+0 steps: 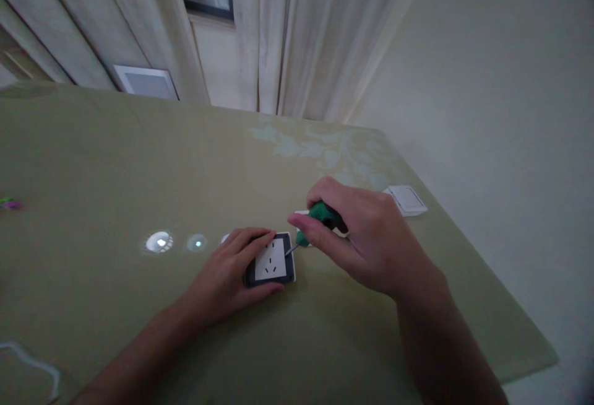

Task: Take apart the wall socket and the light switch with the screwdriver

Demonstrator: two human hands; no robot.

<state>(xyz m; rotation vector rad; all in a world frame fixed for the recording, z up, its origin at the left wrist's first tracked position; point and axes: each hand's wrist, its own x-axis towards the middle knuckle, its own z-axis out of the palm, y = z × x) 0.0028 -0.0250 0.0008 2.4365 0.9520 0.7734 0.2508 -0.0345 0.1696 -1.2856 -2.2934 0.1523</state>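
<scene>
On the table lies a wall socket (270, 260) with a white face and a dark surround, its slots facing up. My left hand (232, 269) grips it from the left, fingers over the far edge and thumb along the near edge. In my right hand (362, 231) is a screwdriver (320, 216) with a green and black handle, held tilted. Its thin metal shaft reaches down to the dark strip on the socket's right side. Whether the tip sits in a screw is too small to tell. A white piece behind the screwdriver is mostly hidden.
A white square plate (406, 199) lies near the right edge of the green-covered table (162, 163). A white cord (34, 361) runs at lower left, and a small green and purple item (10, 204) is at far left. Curtains and a wall (501, 114) border the table.
</scene>
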